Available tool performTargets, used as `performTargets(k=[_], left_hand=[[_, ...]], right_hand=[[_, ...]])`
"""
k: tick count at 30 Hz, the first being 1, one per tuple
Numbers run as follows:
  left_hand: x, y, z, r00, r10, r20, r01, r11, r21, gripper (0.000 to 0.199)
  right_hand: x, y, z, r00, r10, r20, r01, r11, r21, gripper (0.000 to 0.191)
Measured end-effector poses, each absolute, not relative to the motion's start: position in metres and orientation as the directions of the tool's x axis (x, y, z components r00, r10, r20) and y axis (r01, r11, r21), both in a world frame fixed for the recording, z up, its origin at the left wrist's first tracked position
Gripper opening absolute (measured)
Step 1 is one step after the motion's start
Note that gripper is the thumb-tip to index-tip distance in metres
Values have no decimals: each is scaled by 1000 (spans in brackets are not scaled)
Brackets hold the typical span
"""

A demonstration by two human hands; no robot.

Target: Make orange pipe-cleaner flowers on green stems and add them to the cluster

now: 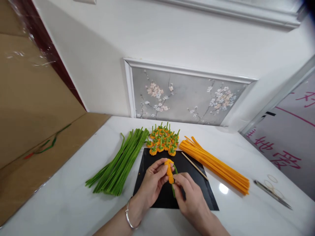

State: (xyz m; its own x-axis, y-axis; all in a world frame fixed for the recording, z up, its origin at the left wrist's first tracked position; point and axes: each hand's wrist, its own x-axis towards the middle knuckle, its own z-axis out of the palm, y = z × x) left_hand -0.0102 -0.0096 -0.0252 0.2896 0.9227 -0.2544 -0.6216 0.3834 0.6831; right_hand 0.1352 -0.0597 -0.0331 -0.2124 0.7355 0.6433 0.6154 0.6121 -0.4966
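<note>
Over a black mat (157, 196), my left hand (154, 180) pinches the upper end of an orange fuzzy piece (170, 172) folded in ridges. The fingers of my right hand (188, 190) are closed at its lower end, by a green stem (175, 169) that curves behind the piece and shows again below it. Whether my right fingertips grip the orange piece or the stem is hard to tell. Beyond the mat stand several small orange pieces with green tops (161, 139).
Green fuzzy stems (120, 164) lie in a bundle at left, orange stems (216, 164) at right. A wooden stick (195, 166) rests on the mat's right side. Scissors (273, 194) lie far right on the white table (73, 203). Cardboard (36, 98) stands at left.
</note>
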Motion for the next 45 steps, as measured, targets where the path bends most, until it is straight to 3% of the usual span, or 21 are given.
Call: performTargets(k=[11, 18, 28, 35, 45], left_hand=[[-6, -13, -28, 351, 902, -251, -596, 422, 683, 28], [-9, -12, -26, 401, 859, -318, -603, 510, 614, 32], [-6, -16, -26, 419, 866, -273, -631, 494, 598, 34], [-13, -13, -22, 422, 867, -265, -716, 498, 490, 22], [-6, -15, -23, 369, 901, -228, -663, 427, 615, 29]], right_hand=[[131, -60, -37, -168, 716, 678, 659, 593, -463, 32], [133, -57, -43, -142, 719, 681, 658, 582, -477, 33], [135, -56, -46, -113, 735, 669, 630, 573, -524, 35], [149, -50, -42, -211, 735, 645, 722, 562, -405, 40], [145, -53, -38, -157, 739, 655, 690, 556, -462, 37]])
